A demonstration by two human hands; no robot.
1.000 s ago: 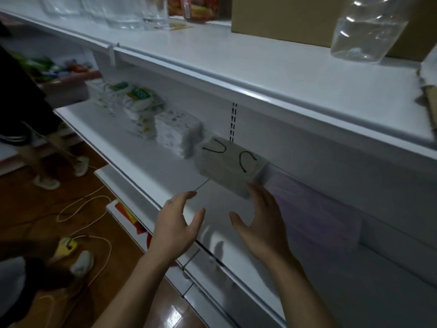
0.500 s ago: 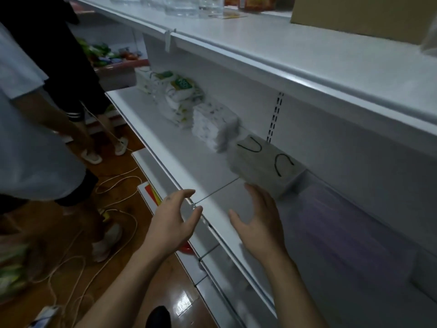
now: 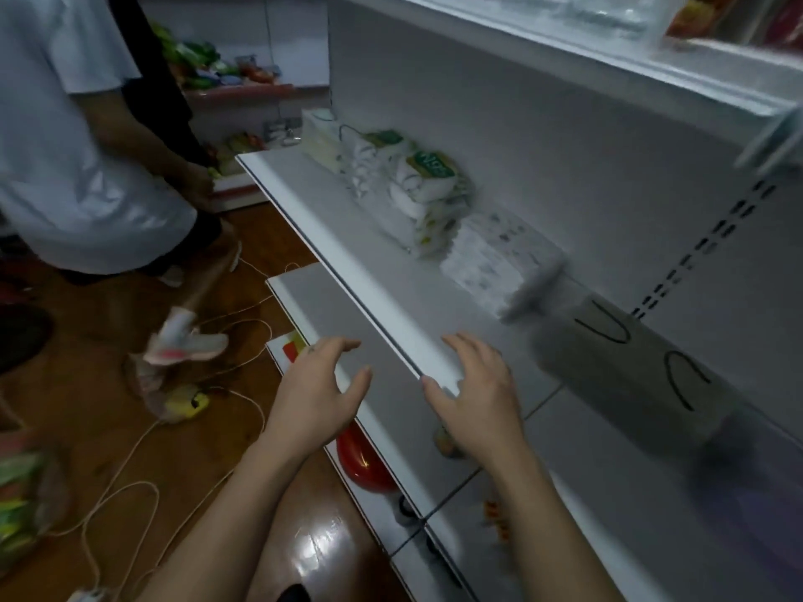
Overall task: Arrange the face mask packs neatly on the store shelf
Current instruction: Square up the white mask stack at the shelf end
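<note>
Presently, no pack is held. The left hand [image 3: 321,384] and the right hand [image 3: 480,395] are both seen empty, with fingers spread and loosely curled. The right hand is placed over the front lip of the shelf [image 3: 347,262]. The left hand is held outside that lip, off the shelf altogether.

The grey face mask pack [image 3: 630,371], marked by two black ear loops, is found at the back of the shelf, close to the rear panel. Whether it touches the panel cannot be told through the blur. It lies to the right of the right hand and deeper in, near but apart. Its long axis is laid along the shelf, roughly parallel to the front lip. Just beside its left end a stack of white packs [image 3: 499,258] is noted, and beyond that green-labelled packs [image 3: 417,197].

The right hand is judged clearly the nearer; the left would have to cross the lip first. A reach rightward and inward, closing across the pack's short dimension, is judged to be what the next move calls for.
</note>
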